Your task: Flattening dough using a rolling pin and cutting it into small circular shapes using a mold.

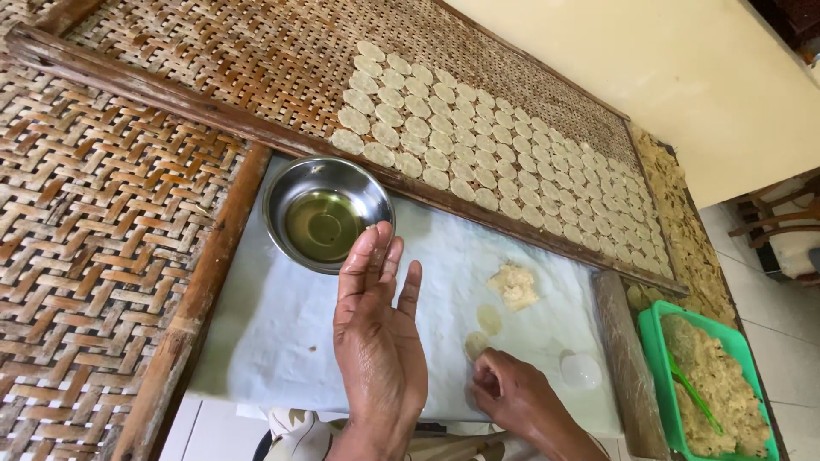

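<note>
Head view, looking down. Left hand [376, 337] at lower centre of the frame, raised edge-on, fingers straight and held close together, holding nothing; skin looks shiny. Its fingertips sit just beside the lower right rim of the steel bowl [282, 192], which stands centre-left and holds a shallow pool of yellowish oil [322, 224].

Right hand [512, 397] lower right of centre, fingers curled down onto the white cloth [273, 324], pressing at a small flattened dough disc [475, 344]; how tight the fingers close I cannot tell. A second thin disc [489, 318] lies just above it, and a rough dough lump [513, 285] above that. A small clear round piece [581, 370] lies on the cloth just right of the right hand.

Wooden roller [628, 367] along the cloth's right edge. Green tub [654, 341] at lower right, filled with crumbly dough, green spatula [692, 393] in it.

Upper half of the frame: woven bamboo tray [213, 51] with rows of pale round discs [478, 137] laid side by side. Another woven mat [94, 230] at left.
</note>
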